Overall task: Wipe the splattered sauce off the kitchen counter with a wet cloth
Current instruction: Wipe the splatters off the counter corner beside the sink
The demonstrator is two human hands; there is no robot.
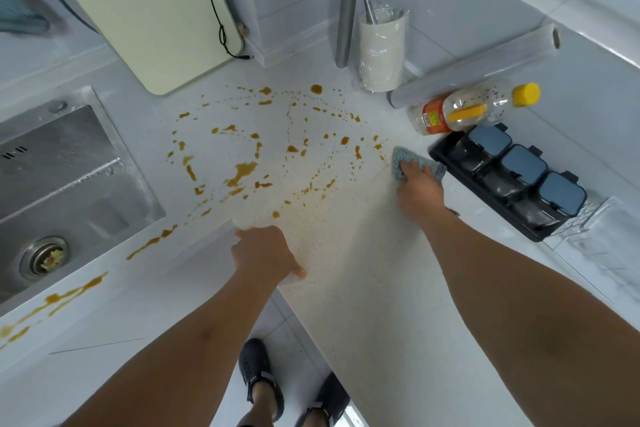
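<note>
Grey nubbly cloth (412, 163) flattened under right hand (419, 189); left hand (265, 253) curled over speckled counter (363, 270) edge; amber sauce (242, 172) blobs.

right hand (419, 188) stretched far forward, palm down, fingers pressed flat on crumpled blue-grey cloth (405, 159) poking out past fingertips. left hand (264, 253) nearer body, fingers curled over white counter edge (221, 236), both arms bare
</note>
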